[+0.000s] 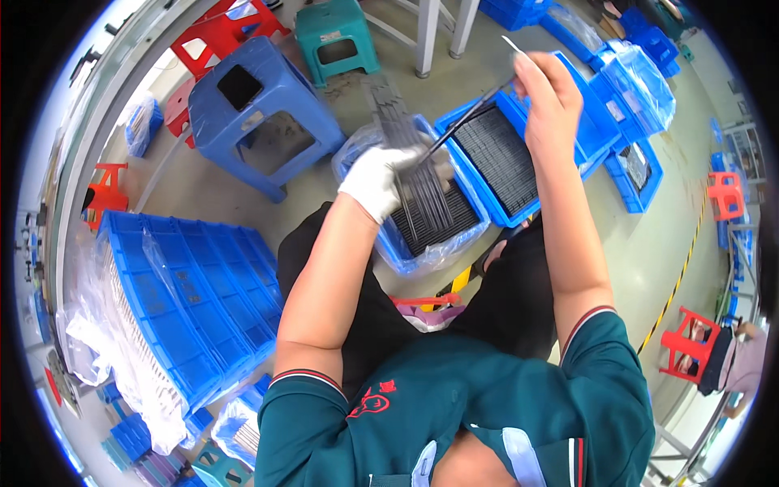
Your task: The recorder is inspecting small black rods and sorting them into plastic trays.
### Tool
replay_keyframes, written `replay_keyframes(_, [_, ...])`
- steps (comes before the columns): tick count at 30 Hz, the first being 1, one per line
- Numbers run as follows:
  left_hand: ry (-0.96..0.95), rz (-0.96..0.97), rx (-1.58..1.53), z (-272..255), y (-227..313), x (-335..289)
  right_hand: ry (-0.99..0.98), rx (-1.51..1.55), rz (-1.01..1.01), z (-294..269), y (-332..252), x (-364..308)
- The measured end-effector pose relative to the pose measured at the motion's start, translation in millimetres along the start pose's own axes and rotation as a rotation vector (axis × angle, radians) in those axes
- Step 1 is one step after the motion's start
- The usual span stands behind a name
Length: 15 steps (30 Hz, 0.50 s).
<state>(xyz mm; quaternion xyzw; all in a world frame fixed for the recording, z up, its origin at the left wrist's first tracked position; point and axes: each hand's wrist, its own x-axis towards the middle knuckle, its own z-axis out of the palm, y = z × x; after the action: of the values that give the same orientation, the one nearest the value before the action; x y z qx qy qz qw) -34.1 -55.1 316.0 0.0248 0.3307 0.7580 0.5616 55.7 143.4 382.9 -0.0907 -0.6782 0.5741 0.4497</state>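
Observation:
My left hand (375, 182), in a white glove, is closed round a bundle of long dark strips (393, 118) above a lined blue bin (398, 258). Rows of similar dark strips lie inside that bin. Held up to the right, my bare right hand (548, 101) pinches a single thin dark strip (466, 118), which slants down toward the glove. A slim white sliver shows above the right fingertips; whether it belongs to the same strip I cannot tell. Motion blurs part of the bundle.
A second blue bin (523, 217) packed with dark strips stands right of the first. Blue stool (268, 97) and green stool (334, 36) are at the far left. Stacked blue crates (191, 284) rise beside my left arm. Beyond my right hand sit more blue bins (637, 89).

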Motion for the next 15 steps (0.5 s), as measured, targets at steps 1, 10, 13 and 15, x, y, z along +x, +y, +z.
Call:
replay_keyframes(1, [-0.058, -0.089, 0.009, 4, -9, 0, -0.010, -0.070, 0.087, 2, 6, 5])
replay_keyframes(10, [-0.106, -0.274, -0.265, 11, -39, 8, -0.413, -0.420, 0.354, 32, 61, -8])
replay_keyframes(13, [-0.179, -0.240, -0.269, 8, -37, 10, -0.392, -0.537, 0.347, 37, 61, -9])
replay_keyframes(15, [-0.139, -0.239, -0.197, 7, -38, 9, -0.389, -0.629, 0.280, 42, 60, -12])
